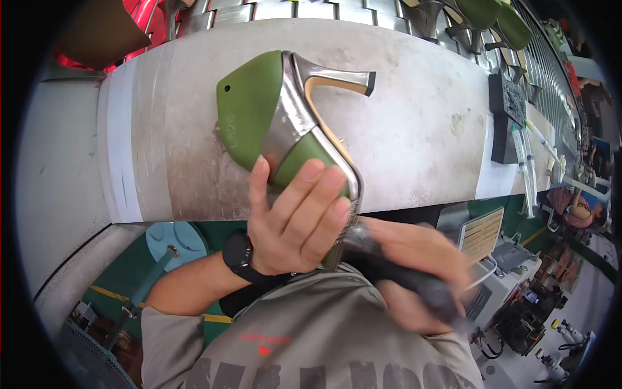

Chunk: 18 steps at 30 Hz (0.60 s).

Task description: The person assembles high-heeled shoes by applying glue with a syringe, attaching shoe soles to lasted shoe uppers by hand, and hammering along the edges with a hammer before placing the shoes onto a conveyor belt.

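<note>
A silver high-heeled shoe [295, 117] on a green shoe last [249, 97] lies tilted over the near part of the worktable, its heel pointing away to the right. My left hand [295, 227], with a black watch on its wrist, is closed on the shoe's front part, fingers spread along its side. The toe end reaches past the table's near edge, partly behind my fingers. Close to that toe, my right hand [421, 253] grips a dark tool with a black handle [418, 282]. Motion blurs the tool, so its kind cannot be made out.
The pale worktable [421, 117] is stained. Beyond it runs a slatted metal conveyor [311, 10] with more heeled shoes and green lasts [512, 26]. At the right lie a black block [505, 97] and several syringes [525, 162]. A blue stool [159, 243] stands below left; machines are lower right.
</note>
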Available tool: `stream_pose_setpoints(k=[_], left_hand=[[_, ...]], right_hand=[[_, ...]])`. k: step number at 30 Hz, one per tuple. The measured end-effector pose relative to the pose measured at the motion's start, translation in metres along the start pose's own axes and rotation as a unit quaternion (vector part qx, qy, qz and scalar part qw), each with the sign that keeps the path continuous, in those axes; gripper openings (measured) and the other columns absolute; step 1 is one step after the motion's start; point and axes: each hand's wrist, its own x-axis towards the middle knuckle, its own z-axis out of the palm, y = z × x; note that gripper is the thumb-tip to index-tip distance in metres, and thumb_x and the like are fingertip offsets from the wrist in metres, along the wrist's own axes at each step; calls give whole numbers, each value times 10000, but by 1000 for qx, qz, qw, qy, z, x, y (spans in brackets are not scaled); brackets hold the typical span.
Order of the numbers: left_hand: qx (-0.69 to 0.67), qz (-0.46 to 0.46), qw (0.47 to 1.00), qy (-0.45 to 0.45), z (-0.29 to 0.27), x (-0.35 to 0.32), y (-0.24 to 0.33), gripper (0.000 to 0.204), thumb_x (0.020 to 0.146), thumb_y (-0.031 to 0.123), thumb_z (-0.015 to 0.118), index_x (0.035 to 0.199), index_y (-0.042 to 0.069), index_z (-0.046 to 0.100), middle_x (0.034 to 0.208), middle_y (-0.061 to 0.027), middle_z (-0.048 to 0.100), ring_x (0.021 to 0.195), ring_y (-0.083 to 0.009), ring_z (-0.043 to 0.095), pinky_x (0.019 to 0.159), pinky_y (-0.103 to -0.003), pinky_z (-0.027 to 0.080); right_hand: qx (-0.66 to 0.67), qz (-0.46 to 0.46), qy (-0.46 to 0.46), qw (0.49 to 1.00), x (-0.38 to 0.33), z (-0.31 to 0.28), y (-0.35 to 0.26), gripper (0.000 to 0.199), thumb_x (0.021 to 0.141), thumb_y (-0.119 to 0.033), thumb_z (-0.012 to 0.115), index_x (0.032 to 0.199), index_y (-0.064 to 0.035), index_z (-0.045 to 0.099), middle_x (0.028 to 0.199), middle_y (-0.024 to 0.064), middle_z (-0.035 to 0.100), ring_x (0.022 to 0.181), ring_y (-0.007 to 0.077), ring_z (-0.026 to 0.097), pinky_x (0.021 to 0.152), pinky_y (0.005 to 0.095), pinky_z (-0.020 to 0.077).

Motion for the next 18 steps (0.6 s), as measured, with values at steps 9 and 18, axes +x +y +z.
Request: stream_pose_setpoints(k=[9, 18], left_hand=[[-10, -29, 999, 10, 5, -5, -3, 377, 1060, 132, 585, 1428, 77, 523, 1474, -170, 622, 1387, -354, 604, 1212, -736, 291], [-19, -34, 999, 2, 8, -10, 2, 390, 1065, 202, 595, 1442, 143, 514, 1472, -85, 610, 1424, -308, 565, 1210, -772, 267]], right_hand=[[-31, 76, -3, 997, 31, -14, 8, 424, 918, -46, 773, 1289, 53, 592, 1245, 275, 726, 1194, 358, 721, 1047, 452, 563], [-40, 136, -31, 989, 52, -15, 3, 328, 831, -27, 823, 1109, 92, 695, 1097, 279, 754, 1075, 400, 771, 947, 458, 639]])
